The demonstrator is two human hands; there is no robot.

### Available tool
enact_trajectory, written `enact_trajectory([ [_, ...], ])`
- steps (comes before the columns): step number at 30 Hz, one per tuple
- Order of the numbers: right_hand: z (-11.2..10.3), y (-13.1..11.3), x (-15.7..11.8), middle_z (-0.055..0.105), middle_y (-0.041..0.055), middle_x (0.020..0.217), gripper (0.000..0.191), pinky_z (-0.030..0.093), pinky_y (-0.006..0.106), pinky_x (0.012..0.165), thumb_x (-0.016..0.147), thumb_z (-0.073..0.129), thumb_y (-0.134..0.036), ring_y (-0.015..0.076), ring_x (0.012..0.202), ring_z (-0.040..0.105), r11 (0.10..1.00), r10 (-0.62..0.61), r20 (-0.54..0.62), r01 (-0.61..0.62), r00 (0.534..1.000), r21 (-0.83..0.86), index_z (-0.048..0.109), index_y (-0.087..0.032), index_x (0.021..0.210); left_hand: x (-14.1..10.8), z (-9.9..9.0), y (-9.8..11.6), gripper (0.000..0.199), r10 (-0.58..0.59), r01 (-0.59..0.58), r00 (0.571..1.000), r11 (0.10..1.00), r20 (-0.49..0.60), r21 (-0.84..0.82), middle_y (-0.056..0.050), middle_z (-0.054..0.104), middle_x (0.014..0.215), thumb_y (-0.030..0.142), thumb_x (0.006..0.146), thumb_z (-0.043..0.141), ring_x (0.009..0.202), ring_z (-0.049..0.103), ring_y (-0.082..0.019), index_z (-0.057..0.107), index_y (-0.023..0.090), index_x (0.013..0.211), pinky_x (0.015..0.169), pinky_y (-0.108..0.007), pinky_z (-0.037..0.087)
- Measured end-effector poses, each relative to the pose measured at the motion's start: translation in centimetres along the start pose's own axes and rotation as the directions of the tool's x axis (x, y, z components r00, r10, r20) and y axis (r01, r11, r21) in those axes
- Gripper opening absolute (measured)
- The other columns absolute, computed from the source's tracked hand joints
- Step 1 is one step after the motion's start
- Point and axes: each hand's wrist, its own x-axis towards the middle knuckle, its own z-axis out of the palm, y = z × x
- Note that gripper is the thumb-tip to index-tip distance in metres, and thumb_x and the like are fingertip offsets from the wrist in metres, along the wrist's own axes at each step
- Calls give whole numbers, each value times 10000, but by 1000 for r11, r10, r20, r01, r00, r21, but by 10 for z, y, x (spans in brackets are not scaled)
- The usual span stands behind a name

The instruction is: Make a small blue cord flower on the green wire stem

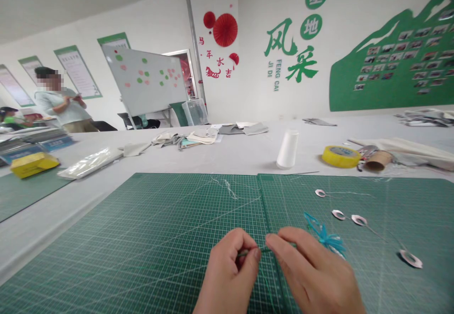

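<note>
Pinching a green strand (254, 251) taut, left hand (229, 269) and right hand (312, 271) grasping it above the cutting mat (106, 257).

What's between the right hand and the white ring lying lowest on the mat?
In the head view, teal thread loops sit right beside the right hand, and past them the green cutting mat stretches to the ring.

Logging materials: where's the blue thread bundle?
In the head view, the blue thread bundle sits on the right part of the green cutting mat, just beyond the right hand, with small white rings to its right.
</note>
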Motion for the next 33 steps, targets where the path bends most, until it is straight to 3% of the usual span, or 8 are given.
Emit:
enact_trajectory([
  [4, -1, 2, 0, 692, 91, 916, 234, 524, 269, 678, 940, 453, -98, 175, 814, 671, 1000, -21, -16, 21, 1000, 17, 646, -171, 1052, 0, 1, -3, 178, 52, -52, 999, 999, -11, 13, 32, 416, 635, 180, 833, 484, 560, 359, -125, 484, 186, 655, 522, -247, 288],
  [10, -5, 5, 0, 716, 72, 934, 244, 509, 269, 689, 917, 471, -60, 165, 810, 677, 1000, 7, 15, -7, 1000, 12, 634, -159, 1068, 0, -6, -7, 167, 244, -235, 969, 961, -47, 148, 20, 462, 674, 142, 860, 515, 582, 421, -121, 588, 184, 716, 543, -243, 320],
  [15, -9, 6, 8, 738, 52, 867, 220, 503, 275, 658, 916, 469, -63, 161, 736, 692, 999, 5, -19, -6, 1000, -46, 643, -152, 1018, 0, -15, -9, 184, 440, -415, 897, 868, -33, 271, -7, 488, 721, 118, 907, 473, 643, 485, -144, 610, 184, 804, 584, -265, 372],
  [20, -14, 8, 15, 680, 40, 674, 230, 436, 295, 485, 938, 460, -132, 164, 542, 637, 995, 72, -9, -73, 997, -61, 683, -170, 895, 1, -25, -11, 216, 568, -505, 823, 715, 20, 484, -21, 442, 748, 53, 916, 421, 654, 441, -158, 599, 175, 905, 558, -281, 350],
  [25, -19, 18, 14, 648, 26, 677, 225, 437, 296, 495, 960, 465, -205, 159, 540, 608, 985, 151, 76, -156, 986, 73, 684, -202, 906, 2, -38, -13, 236, 657, -561, 751, 584, 64, 587, -17, 425, 767, -1, 886, 444, 667, 428, -152, 569, 176, 980, 550, -269, 347],
  [28, -24, 27, 17, 643, -2, 694, 190, 459, 285, 536, 960, 488, -251, 144, 573, 609, 945, 237, 167, -267, 957, 187, 672, -229, 916, 3, -45, -12, 232, 671, -556, 741, 592, 26, 583, -11, 427, 775, 11, 893, 461, 659, 430, -144, 570, 187, 999, 552, -265, 357],
  [33, -33, 32, 24, 657, -44, 701, 141, 462, 239, 547, 938, 530, -257, 112, 594, 604, 861, 302, 243, -373, 922, 346, 650, -259, 865, 4, -49, -6, 162, 627, -476, 772, 679, -104, 559, -4, 460, 781, 69, 920, 476, 663, 473, -140, 573, 199, 927, 585, -263, 398],
])
